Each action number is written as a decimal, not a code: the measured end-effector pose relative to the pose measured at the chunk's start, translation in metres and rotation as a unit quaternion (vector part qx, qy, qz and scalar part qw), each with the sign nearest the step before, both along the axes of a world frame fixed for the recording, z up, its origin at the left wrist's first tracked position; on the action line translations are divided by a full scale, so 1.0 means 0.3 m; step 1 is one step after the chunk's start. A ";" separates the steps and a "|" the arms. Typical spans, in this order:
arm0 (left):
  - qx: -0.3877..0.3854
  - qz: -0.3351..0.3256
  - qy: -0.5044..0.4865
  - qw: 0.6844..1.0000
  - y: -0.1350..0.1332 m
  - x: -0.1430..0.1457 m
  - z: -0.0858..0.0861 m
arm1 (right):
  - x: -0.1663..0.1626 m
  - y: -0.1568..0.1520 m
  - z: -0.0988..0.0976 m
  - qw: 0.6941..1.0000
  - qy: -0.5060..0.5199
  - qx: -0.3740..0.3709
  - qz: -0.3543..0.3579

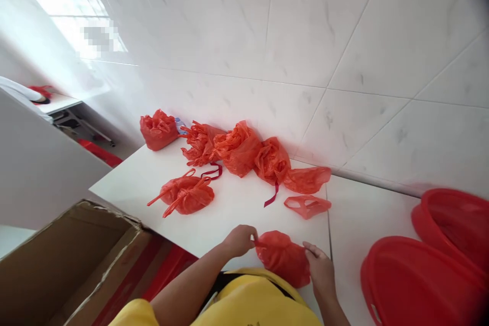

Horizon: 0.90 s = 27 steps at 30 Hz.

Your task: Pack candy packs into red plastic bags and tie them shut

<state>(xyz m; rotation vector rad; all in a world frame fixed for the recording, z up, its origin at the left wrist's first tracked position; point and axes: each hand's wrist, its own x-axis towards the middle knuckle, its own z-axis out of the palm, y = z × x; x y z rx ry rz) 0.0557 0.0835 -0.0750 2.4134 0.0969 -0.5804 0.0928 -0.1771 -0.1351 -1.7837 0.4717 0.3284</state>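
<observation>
At the near edge of the white table (pixel 237 204), left hand (pixel 241 240) and right hand (pixel 320 267) pinch opposite sides of a bulging red bag (pixel 282 257), fingers nearly closed; hard pulling could tear thin plastic, spilling contents, too veiled to identify. Beyond, a flat bag (pixel 307 210) could slide if bumped.
</observation>
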 end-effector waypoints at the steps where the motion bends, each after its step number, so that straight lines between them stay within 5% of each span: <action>1: 0.013 -0.008 0.009 1.000 0.013 -0.007 -0.016 | -0.003 -0.005 -0.023 1.000 0.001 -0.001 -0.006; 9: 0.076 -0.091 0.050 0.992 -0.021 0.003 -0.060 | -0.021 -0.029 -0.074 0.999 0.019 0.043 -0.025; 15: 0.050 -0.170 -0.020 0.984 -0.148 0.070 -0.059 | -0.027 -0.011 -0.024 0.990 -0.002 0.107 0.088; 18: 0.061 -0.222 -0.030 0.973 -0.180 0.098 -0.077 | -0.003 -0.004 -0.018 0.989 -0.016 0.081 0.125; 22: 0.093 -0.207 -0.039 0.973 -0.119 0.121 -0.061 | 0.076 -0.034 -0.021 0.991 -0.046 -0.053 0.112; 27: 0.129 -0.095 -0.042 0.986 0.089 0.102 0.043 | 0.248 -0.090 0.010 0.968 -0.152 -0.165 0.109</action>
